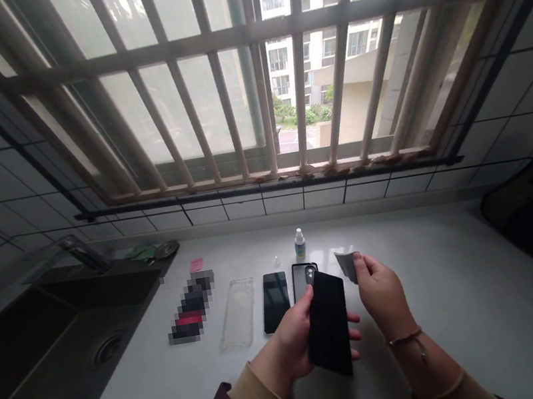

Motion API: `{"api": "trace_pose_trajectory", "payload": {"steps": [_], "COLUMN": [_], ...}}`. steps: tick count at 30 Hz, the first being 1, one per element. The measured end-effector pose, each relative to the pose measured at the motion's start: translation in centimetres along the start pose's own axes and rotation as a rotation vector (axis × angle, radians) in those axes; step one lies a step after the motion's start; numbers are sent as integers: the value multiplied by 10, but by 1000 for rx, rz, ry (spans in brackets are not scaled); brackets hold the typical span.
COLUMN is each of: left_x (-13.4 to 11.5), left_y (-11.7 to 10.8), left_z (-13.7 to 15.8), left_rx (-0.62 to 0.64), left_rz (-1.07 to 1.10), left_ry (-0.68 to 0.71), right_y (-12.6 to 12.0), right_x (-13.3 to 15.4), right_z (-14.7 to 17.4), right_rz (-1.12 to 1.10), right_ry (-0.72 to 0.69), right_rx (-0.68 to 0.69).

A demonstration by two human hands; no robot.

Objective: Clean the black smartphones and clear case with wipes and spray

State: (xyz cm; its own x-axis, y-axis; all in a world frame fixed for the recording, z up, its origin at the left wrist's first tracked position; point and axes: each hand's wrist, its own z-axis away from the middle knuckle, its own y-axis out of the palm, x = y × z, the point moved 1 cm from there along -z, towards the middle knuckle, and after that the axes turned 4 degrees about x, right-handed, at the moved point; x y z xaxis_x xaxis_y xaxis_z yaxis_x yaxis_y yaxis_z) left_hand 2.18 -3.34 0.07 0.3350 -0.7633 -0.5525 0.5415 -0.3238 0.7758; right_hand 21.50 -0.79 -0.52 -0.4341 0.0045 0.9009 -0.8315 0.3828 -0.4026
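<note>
The left grip [294, 345] clasps the black phone [331, 324], the right grip [381, 286] pinches the grey cloth [349, 267]; better keep the phone steady.

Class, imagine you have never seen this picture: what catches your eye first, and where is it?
The bright barred window fills the upper half, above a pale counter. Below its middle, the left hand holds a dark phone, while the right hand pinches a grey cloth-like piece. At far left sits a dark sink.
</note>
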Motion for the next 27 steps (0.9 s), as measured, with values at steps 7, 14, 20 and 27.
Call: {"api": "trace_pose_trajectory", "payload": {"steps": [7,14,20,27], "left_x": [11,2,-1,-15], "left_y": [-3,7,4,-6], "left_z": [-7,2,-2,-1], "left_rx": [-190,-272,-271,-366], "left_rz": [-100,-76,46,204], "left_ry": [-32,18,226,266], "right_y": [19,25,34,33], "right_x": [12,7,15,31], "right_z": [17,22,36,47], "right_rz": [335,266,224,141], "right_ry": [-496,-723,-799,-947], "right_rx": [232,178,255,395]}}
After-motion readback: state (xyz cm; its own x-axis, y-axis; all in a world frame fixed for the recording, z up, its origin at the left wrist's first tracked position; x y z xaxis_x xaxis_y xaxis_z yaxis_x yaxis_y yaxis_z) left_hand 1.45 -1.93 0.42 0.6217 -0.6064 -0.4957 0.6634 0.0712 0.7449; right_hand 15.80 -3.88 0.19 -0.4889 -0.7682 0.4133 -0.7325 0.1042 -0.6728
